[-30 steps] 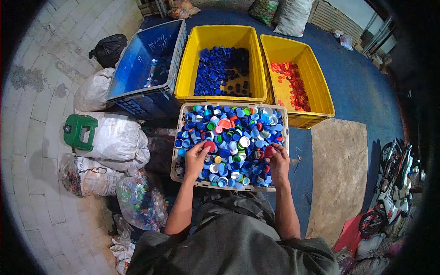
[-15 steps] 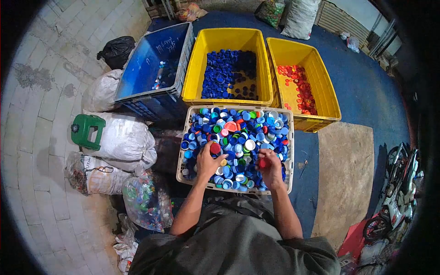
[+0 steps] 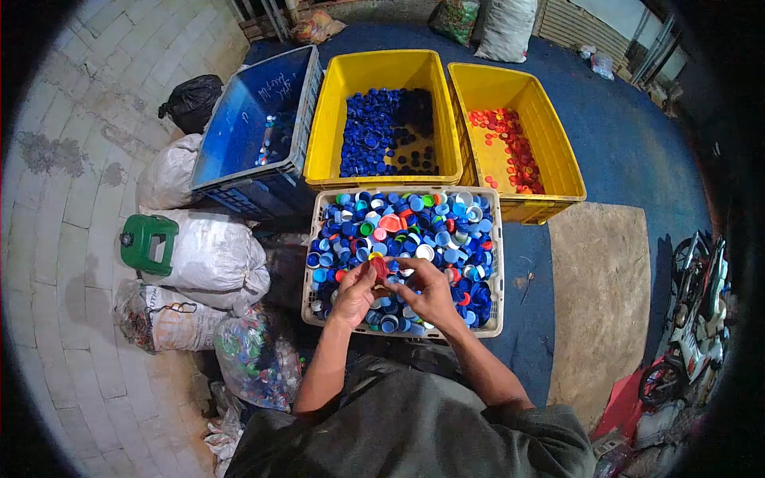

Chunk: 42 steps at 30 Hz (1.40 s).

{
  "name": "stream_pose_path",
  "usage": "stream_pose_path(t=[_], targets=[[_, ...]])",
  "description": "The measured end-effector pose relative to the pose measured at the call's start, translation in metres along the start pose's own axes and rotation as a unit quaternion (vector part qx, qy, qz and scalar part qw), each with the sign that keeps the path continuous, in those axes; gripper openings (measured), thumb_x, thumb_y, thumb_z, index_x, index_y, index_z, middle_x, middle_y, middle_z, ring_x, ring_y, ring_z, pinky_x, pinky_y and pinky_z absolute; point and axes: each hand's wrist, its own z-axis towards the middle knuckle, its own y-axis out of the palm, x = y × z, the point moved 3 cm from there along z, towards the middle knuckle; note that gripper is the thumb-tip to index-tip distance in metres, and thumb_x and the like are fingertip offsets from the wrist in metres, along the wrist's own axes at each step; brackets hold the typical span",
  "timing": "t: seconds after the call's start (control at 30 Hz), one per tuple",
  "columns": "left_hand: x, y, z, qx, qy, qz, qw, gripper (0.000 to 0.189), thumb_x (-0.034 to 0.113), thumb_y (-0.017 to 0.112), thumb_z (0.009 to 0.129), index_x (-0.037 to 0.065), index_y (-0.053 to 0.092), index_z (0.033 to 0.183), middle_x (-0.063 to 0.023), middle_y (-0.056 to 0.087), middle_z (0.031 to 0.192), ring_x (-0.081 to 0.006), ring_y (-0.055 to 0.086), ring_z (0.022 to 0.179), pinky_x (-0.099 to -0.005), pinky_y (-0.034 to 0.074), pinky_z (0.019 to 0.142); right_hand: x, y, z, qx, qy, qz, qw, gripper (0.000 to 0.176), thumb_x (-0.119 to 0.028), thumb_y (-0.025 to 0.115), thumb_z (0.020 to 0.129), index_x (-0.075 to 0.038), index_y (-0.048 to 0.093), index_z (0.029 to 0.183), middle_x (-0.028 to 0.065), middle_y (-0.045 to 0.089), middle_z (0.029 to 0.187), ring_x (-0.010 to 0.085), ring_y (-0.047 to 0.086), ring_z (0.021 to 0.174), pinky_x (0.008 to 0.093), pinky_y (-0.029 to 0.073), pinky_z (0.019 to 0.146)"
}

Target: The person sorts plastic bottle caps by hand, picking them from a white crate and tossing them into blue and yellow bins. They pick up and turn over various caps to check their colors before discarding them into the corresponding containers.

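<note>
Both my hands meet above a white crate [image 3: 496, 263] heaped with mixed bottle caps [image 3: 414, 215], mostly blue with some white, green and red ones. My left hand [image 3: 352, 301] is closed around a dark red bottle cap [image 3: 379, 268], held between thumb and fingers. From the right, my right hand [image 3: 433, 293] pinches at the same red cap, its fingertips touching the right edge. Whether a second cap sits between the hands is partly hidden by the fingers. A larger coral-red cap [image 3: 390, 223] lies on the heap beyond them.
Behind the crate stand a blue bin [image 3: 231, 135] with a few caps, a yellow bin [image 3: 327, 119] of dark blue caps and another yellow bin [image 3: 550, 119] of red caps. At left are sacks [image 3: 215, 255] and a green jerrycan-like piece [image 3: 131, 239]; a motorbike [image 3: 685, 342] is at right.
My right hand has moved left from the crate's right side, where it held a red cap, to meet my left hand. My left hand has shifted slightly; the view has tilted a little.
</note>
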Motion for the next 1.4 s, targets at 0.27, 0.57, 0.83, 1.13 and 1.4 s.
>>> stream_pose_path(t=[0.27,0.57,0.83,1.13,1.4], targets=[[0.009,-0.042,-0.02,0.111,0.081,-0.058,0.989,0.025,0.01,0.063,0.081,0.008,0.056,0.105,-0.0063,0.059,0.095,-0.0183,0.059,0.081,-0.0356,0.052,0.072,0.023,0.003,0.001,0.013,0.072,-0.084,0.994,0.027,-0.009,0.069,0.079,-0.003,0.065,0.105,0.0159,0.062,0.092,0.0329,0.061,0.082,0.0409,0.049,0.071],[0.001,-0.109,-0.037,0.223,0.081,-0.122,0.964,0.016,0.005,0.054,0.068,0.007,0.053,0.084,-0.0052,0.054,0.084,-0.0216,0.056,0.077,-0.0396,0.05,0.072,0.011,0.027,0.038,-0.051,-0.119,-0.314,0.941,0.028,-0.009,0.068,0.073,-0.008,0.065,0.101,0.0107,0.062,0.09,0.032,0.057,0.082,0.0429,0.046,0.073],[-0.009,-0.124,-0.024,0.323,0.069,0.119,0.937,0.023,0.015,0.072,0.075,0.006,0.057,0.089,-0.0012,0.054,0.079,-0.0133,0.052,0.072,-0.0306,0.045,0.067,0.027,0.072,0.055,-0.118,-0.132,-0.429,0.886,0.033,-0.008,0.063,0.073,-0.01,0.064,0.106,0.0104,0.063,0.099,0.031,0.06,0.091,0.0423,0.047,0.077],[0.001,-0.103,-0.001,0.326,0.172,0.538,0.758,0.04,0.015,0.077,0.073,0.003,0.059,0.106,-0.0149,0.067,0.098,-0.0332,0.063,0.092,-0.043,0.047,0.082,0.022,0.055,0.045,-0.046,-0.095,-0.294,0.95,0.04,-0.014,0.07,0.075,-0.006,0.061,0.113,0.0126,0.064,0.096,0.0308,0.062,0.087,0.0428,0.049,0.072],[-0.007,-0.11,0.006,0.313,0.138,0.452,0.824,0.026,0.01,0.072,0.079,0.003,0.063,0.102,-0.0081,0.068,0.088,-0.0205,0.064,0.08,-0.0335,0.048,0.074,0.041,0.011,0.01,0.068,0.189,0.096,0.975,0.043,-0.019,0.069,0.085,-0.003,0.057,0.123,0.0078,0.067,0.091,0.0117,0.057,0.067,0.0261,0.046,0.061]])
